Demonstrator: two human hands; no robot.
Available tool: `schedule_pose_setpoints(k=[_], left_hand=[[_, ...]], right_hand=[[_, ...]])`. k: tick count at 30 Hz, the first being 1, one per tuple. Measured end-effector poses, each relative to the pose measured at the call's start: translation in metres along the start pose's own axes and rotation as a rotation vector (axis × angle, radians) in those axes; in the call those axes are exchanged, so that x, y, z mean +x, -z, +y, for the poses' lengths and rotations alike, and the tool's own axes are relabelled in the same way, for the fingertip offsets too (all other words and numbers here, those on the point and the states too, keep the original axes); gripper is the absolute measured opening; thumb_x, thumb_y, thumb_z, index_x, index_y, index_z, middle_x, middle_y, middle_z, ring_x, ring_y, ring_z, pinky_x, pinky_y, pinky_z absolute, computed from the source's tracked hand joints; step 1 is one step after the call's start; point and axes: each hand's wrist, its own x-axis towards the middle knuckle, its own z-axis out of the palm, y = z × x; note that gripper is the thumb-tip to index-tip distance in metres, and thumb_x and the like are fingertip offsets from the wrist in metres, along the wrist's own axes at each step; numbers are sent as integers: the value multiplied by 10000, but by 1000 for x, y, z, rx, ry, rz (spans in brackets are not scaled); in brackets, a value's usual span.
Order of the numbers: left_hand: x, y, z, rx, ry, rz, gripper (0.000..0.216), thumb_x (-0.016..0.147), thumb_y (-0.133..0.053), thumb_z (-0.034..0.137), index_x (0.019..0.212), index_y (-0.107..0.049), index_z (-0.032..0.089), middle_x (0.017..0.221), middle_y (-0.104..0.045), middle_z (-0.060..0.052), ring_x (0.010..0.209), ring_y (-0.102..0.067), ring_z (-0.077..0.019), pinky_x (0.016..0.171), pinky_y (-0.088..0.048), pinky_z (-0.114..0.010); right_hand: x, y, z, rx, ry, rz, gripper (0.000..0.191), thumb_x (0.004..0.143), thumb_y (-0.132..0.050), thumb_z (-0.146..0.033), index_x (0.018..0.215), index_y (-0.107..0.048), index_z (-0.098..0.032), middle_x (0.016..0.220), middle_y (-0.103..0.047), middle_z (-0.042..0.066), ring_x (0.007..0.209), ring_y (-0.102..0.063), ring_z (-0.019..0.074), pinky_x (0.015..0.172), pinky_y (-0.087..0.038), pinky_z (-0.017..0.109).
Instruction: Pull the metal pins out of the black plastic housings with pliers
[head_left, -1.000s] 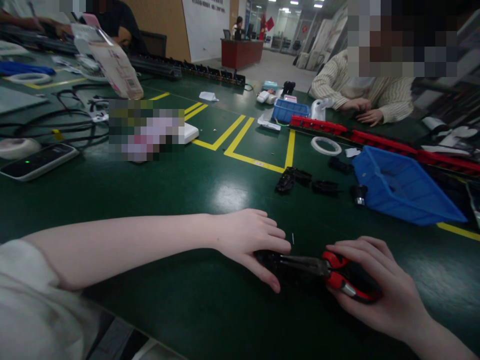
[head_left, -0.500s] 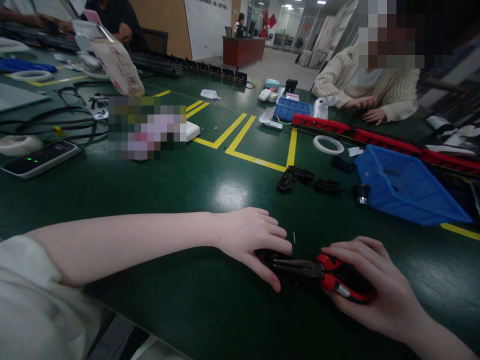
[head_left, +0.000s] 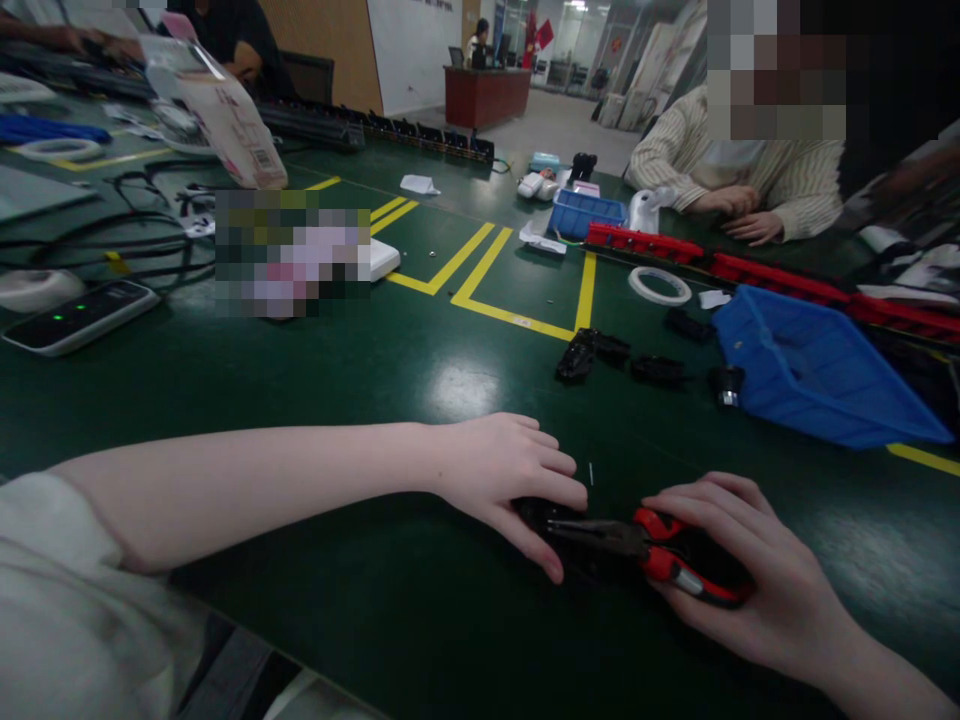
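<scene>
My right hand (head_left: 739, 575) is wrapped round the red and black handles of needle-nose pliers (head_left: 652, 552) low on the green table (head_left: 390, 370). The plier jaws point left into a small black part (head_left: 534, 512). My left hand (head_left: 502, 480) lies over that part, its fingers curled down on it and pressing it to the table. A tiny metal pin (head_left: 590, 473) lies just beyond my left fingertips.
Several loose black parts (head_left: 585, 355) lie beyond my hands, beside a tipped blue bin (head_left: 817, 370). Long red strips (head_left: 757, 275), a white tape ring (head_left: 659, 286) and a smaller blue bin (head_left: 585, 213) sit farther back. A person in a striped top (head_left: 750, 175) sits at the far right. Cables and a power strip (head_left: 79, 315) are left.
The pliers have slid a little left, their jaws reaching further under my left hand. Both hands stay nearly where they were.
</scene>
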Motion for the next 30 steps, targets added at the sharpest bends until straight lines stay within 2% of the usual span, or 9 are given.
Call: schedule_pose_setpoints(k=[4,12,17,20,24,30], left_hand=[[0,0,-1,2,-5,3,447,762,-654,579,939,-614,170,789,-601,-9,718,-534,-149,588,-332,-279],[0,-3,-1,-4,19,-3,408,798,-631,553,949,-589,177,832,-631,-23,762,-565,-161,624,-355,-278],[0,-2,-2,-70,31,11,367,829,-597,536,861,-567,171,791,-621,-13,730,-564,-149,634,-366,-277],[0,-1,-2,-83,27,26,396,795,-623,560,803,-556,170,756,-605,-1,694,-553,-140,604,-353,-276],[1,-1,-1,-63,43,33,416,754,-654,583,738,-537,184,726,-590,4,666,-536,-143,575,-334,-277],[1,-2,0,-37,38,18,406,781,-634,569,740,-528,179,725,-579,5,670,-532,-140,568,-332,-278]], right_hand=[[1,1,0,4,31,-33,384,744,-617,-281,1111,-510,-250,919,-680,36,806,-646,201,821,-439,401],[1,-1,-8,40,-44,8,325,743,-579,-269,1065,-533,-256,890,-670,34,784,-640,208,784,-463,400],[2,-2,-13,-4,-34,37,308,756,-561,-269,1060,-531,-237,887,-675,34,780,-640,197,776,-458,392],[2,-3,-15,-14,-28,32,306,764,-556,-272,1066,-526,-230,899,-676,37,789,-639,193,792,-446,395],[2,-3,-12,-13,-4,18,341,750,-586,-301,1078,-525,-228,902,-683,46,787,-646,200,794,-449,401],[1,0,-1,-44,76,-8,406,720,-620,-310,1103,-517,-225,909,-687,35,779,-652,198,777,-466,386]])
